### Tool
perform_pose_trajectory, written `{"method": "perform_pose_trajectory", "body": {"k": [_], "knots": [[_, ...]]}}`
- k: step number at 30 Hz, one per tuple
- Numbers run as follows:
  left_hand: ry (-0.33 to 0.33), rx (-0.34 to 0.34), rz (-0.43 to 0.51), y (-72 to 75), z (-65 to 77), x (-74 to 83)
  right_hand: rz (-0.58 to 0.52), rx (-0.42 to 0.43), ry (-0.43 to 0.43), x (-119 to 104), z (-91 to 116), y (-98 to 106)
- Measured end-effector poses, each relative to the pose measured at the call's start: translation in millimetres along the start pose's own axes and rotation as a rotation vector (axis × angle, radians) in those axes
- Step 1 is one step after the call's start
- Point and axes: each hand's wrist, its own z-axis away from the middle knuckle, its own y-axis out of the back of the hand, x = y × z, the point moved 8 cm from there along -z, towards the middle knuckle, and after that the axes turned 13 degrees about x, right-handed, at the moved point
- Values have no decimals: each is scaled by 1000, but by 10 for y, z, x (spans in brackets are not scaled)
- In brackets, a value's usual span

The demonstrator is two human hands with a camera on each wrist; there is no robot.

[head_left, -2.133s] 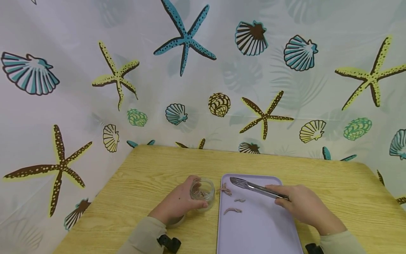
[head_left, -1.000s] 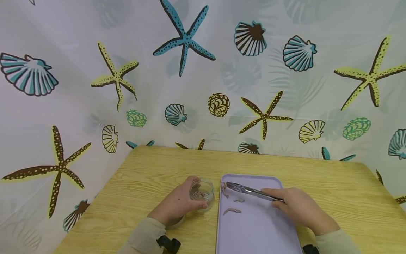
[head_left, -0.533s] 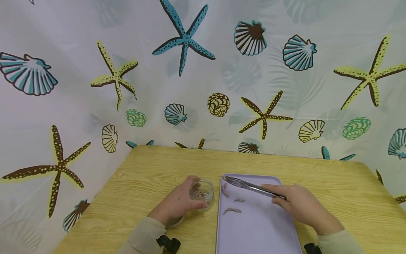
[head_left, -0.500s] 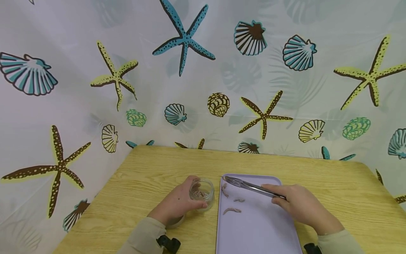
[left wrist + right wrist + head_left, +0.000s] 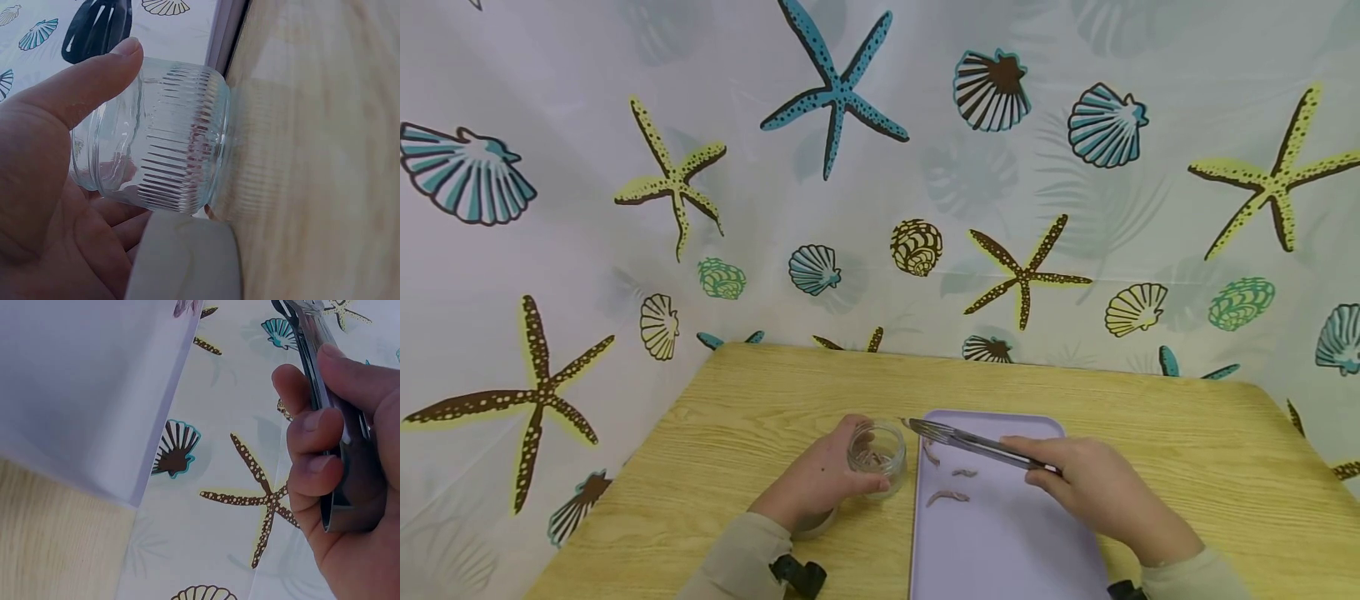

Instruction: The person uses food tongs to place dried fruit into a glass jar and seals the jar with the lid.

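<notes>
My left hand (image 5: 822, 477) holds an open glass jar (image 5: 880, 454), fingers and thumb round its side; the left wrist view shows the jar's ribbed wall (image 5: 178, 140) and pinkish-brown bits inside. In my right hand (image 5: 1093, 483) I grip metal tongs (image 5: 977, 444), whose tips reach past the left rim of the lavender tray (image 5: 1007, 533) close to the jar's mouth. A small brownish strip (image 5: 905, 422) pokes out at the tongs' tips. Along the tray's left side lie a curved, worm-like strip (image 5: 949, 497), a shorter one (image 5: 965, 473) and another (image 5: 932, 455) near the rim.
A pale, rounded object (image 5: 816, 525) stands on the wooden table (image 5: 760, 400) beneath my left wrist, and shows beside the jar in the left wrist view. Behind the table hangs a white curtain (image 5: 865, 200) printed with starfish and shells.
The tongs came down onto the strips at the tray's upper left, picked one up and moved left over the rim toward the jar. My left hand and the jar stayed put.
</notes>
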Motion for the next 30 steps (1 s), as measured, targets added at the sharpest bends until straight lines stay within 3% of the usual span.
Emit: {"method": "perform_pose_trajectory", "body": {"k": [19, 30], "knots": [[0, -17, 40, -8, 3, 4, 2, 22, 77, -194, -8, -93], [-10, -13, 43, -9, -8, -14, 5, -25, 3, -92, 5, -80]]}}
